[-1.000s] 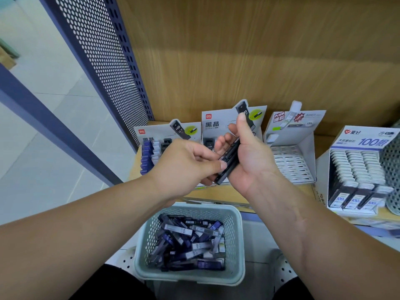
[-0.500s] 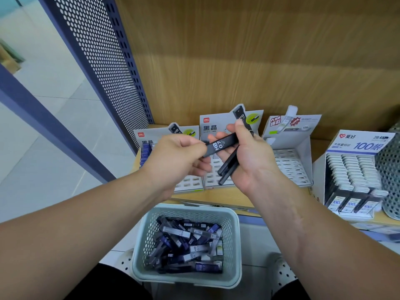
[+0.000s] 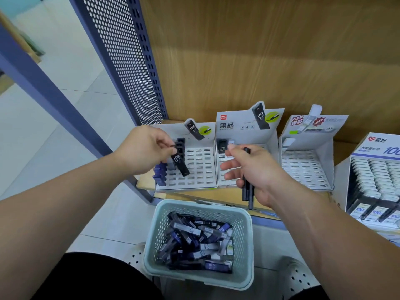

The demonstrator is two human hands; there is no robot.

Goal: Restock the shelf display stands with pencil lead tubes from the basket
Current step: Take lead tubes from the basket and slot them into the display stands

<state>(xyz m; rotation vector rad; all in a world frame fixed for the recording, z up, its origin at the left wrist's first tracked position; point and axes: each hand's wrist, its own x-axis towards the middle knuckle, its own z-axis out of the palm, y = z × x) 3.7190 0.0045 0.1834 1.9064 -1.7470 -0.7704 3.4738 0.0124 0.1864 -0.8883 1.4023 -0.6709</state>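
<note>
Left grip (image 3: 145, 148) pinches a black HB tube (image 3: 180, 164) tilted over open slots of the left stand (image 3: 199, 167), beside its filled left column; right grip (image 3: 253, 172) clasps spare tubes (image 3: 247, 191) near the shelf (image 3: 186, 194) edge.

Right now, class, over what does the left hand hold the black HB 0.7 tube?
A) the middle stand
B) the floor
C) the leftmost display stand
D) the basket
C: the left hand pinches the black HB 0.7 tube above the slots of the leftmost display stand, near its purple tubes.
</note>
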